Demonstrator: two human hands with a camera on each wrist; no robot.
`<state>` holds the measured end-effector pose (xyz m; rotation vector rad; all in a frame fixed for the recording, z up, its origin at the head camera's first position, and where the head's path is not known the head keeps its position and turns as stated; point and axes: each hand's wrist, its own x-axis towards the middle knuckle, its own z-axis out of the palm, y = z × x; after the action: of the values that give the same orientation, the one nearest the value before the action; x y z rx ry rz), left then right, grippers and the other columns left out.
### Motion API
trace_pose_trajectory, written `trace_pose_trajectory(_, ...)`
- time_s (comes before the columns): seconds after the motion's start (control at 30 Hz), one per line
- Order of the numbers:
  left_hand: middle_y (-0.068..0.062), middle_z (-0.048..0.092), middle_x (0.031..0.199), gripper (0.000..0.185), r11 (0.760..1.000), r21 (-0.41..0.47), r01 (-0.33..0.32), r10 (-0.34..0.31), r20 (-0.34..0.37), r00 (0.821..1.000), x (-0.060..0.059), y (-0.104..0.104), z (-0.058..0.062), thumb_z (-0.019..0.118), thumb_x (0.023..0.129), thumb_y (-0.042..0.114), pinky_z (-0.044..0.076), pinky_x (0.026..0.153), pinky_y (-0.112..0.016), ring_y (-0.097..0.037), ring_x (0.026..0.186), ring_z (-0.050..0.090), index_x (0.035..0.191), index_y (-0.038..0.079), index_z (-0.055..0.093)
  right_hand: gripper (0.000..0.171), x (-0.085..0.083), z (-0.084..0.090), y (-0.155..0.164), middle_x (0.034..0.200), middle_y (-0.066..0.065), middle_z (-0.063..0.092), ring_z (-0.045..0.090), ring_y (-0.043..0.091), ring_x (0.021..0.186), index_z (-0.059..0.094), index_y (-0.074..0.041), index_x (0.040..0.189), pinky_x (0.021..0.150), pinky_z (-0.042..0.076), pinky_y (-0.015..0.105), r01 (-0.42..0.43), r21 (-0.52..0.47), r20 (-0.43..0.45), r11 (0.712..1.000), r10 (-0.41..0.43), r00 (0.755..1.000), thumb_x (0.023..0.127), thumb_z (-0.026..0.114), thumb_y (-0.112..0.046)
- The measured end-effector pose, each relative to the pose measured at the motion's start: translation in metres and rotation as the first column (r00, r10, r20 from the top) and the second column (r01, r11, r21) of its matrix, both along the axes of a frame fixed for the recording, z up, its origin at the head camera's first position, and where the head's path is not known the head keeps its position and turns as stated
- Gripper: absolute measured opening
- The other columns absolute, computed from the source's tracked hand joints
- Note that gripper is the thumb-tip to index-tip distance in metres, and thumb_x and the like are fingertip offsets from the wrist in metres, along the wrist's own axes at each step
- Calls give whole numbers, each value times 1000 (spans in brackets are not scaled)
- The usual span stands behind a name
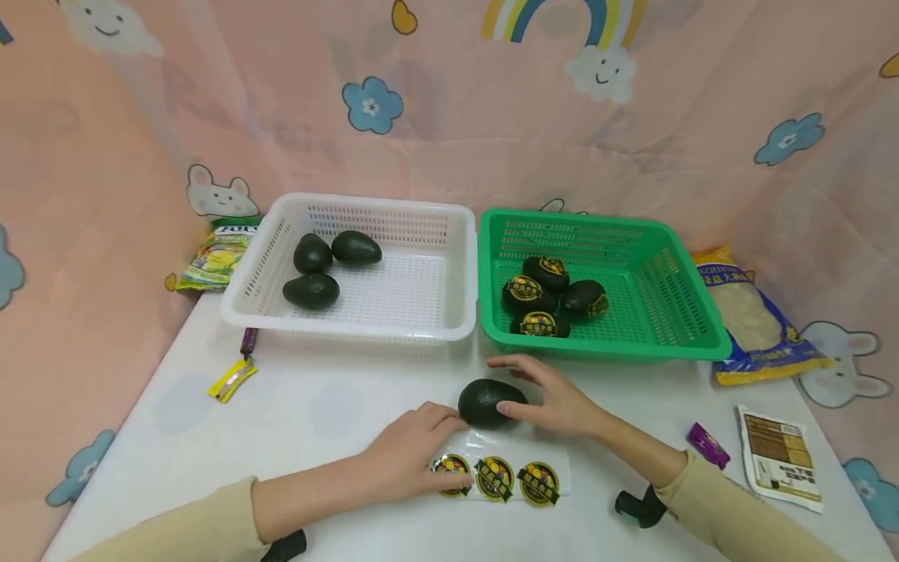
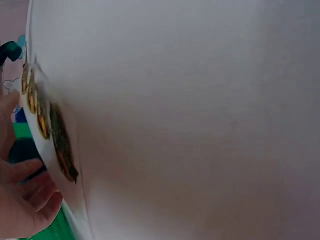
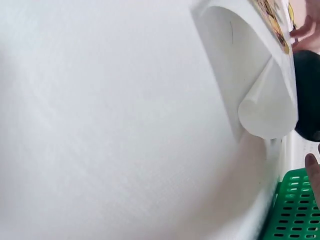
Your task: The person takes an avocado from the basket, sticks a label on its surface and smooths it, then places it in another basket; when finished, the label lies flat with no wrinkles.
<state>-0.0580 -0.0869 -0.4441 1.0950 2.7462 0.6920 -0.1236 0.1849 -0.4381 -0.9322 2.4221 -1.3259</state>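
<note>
A white basket (image 1: 460, 257) stands toward the far edge of the table (image 1: 330, 390), left of centre, with three bare dark avocados (image 1: 312, 290) grouped in its left half. Touching its right wall, a green basket (image 1: 691, 300) holds four avocados with round yellow-and-black stickers (image 1: 523, 290), clustered in its left half.

Near the table's front edge, about midway along it, a single unstickered avocado (image 1: 488, 402) lies on the surface. The right hand (image 1: 551, 398) curves over its right side, fingers loosely spread and bent around it, the thumb against its near side. The left hand (image 1: 407, 457) lies flat, fingers nearly straight, its fingertips touching the avocado's left side and its palm resting on the left end of a sticker sheet (image 1: 516, 478). That sheet lies just in front of the avocado, with three round stickers showing.

The wrist views show mostly white surface, with the sheet's curled edge at the frame's side.
</note>
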Motion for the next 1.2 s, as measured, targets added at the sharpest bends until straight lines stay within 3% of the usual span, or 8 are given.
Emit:
trace_pose_trajectory(0.17,1,53,117,70,994,-109,-25,15,-90,996,5,-11,-13,73,79,58,43,90,-32,-14,107,46,127,10,56,43,7,3,1,129,-2,59,52,17,122,60,-12,128,101,44,35,-3,-93,-132,996,-10,991,87,74,-12)
trace_pose_trajectory(0.33,14,55,88,33,997,82,6,-16,123,992,-1,-41,-9,75,85,42,44,70,-21,-3,79,48,105,18,67,34,16,7,1,114,-3,65,58,15,104,67,-14,114,84,48,27,-94,-167,-321,981,36,946,82,77,-5)
trace_pose_trajectory(0.57,13,61,77,14,946,311,-98,-72,492,868,-14,-78,6,71,90,35,47,66,-22,-4,70,53,93,22,73,32,29,14,-14,105,-8,66,56,11,98,68,-20,108,87,45,24,-230,-107,-480,967,153,864,80,82,-22)
trace_pose_trajectory(0.73,7,67,82,13,942,309,-131,-78,581,810,-25,-95,15,66,94,29,50,70,-26,-9,74,58,95,18,73,38,39,21,-21,106,-11,65,56,4,87,65,-23,114,72,50,23,-160,-47,-321,986,137,937,80,83,-25)
trace_pose_trajectory(0.87,12,68,92,17,959,262,-113,-36,504,863,-29,-93,24,65,95,33,51,79,-30,-8,85,61,103,21,72,35,42,23,-27,98,-6,67,55,4,66,64,-19,114,52,50,23,-105,-94,-113,990,94,989,83,79,-15)
trace_pose_trajectory(1.0,18,66,105,32,968,240,-77,-36,434,900,-29,-71,36,65,92,46,49,87,-33,-5,97,60,118,27,67,33,43,23,-38,90,4,68,58,11,53,64,-9,114,46,51,27,-73,-183,27,980,80,996,84,76,-2)
trace_pose_trajectory(1.1,16,67,103,30,960,278,-37,-104,475,874,-29,-56,40,61,95,45,49,84,-31,-6,92,61,117,25,67,34,43,23,-45,89,6,66,58,12,51,63,-6,115,44,51,27,-84,-230,23,970,92,995,84,75,0)
trace_pose_trajectory(1.2,12,69,93,24,953,303,-20,-150,528,836,-31,-49,40,57,99,36,49,79,-26,-6,82,61,110,19,71,34,42,22,-49,96,1,65,56,5,62,65,-12,115,48,50,19,-131,-207,-119,970,108,987,84,76,-5)
